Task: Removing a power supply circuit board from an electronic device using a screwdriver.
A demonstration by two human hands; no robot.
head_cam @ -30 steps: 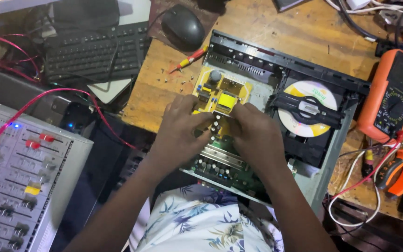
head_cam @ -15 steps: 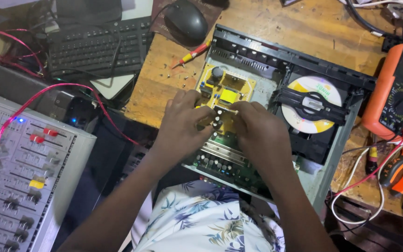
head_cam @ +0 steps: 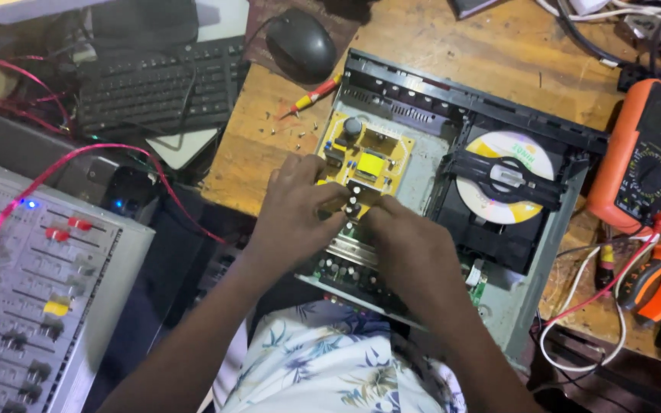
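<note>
Hands meet over the open disc player chassis (head_cam: 437, 176), which lies with its cover off on the wooden workbench (head_cam: 437, 38). The left hand (head_cam: 296, 214) rests at the near left edge of the yellow circuit board (head_cam: 365, 157), fingers curled down onto the board's lower edge; whether they pinch a part cannot be told, since the fingertips are hidden. The right hand (head_cam: 407, 245) lies just beside it, knuckles up, its fingertips touching the same lower edge of the board next to a cluster of small dark components; its grip cannot be told either. The yellow circuit board sits in the left half of the chassis, flat, with a grey round capacitor at its far end. A green board (head_cam: 346, 271) runs along the near edge of the chassis, partly under both wrists. The disc tray (head_cam: 506, 183) with a white and yellow disc fills the right half. A red-handled screwdriver (head_cam: 311, 95) and loose screws (head_cam: 288, 130) lie on the bench just left of the chassis. An orange multimeter (head_cam: 644, 157) stands to the right, orange pliers (head_cam: 659, 279) near it. A black mouse (head_cam: 301, 42) and black keyboard (head_cam: 154, 84) lie at the far left; a grey mixing console (head_cam: 32, 291) with a red wire across it sits at the near left.
</note>
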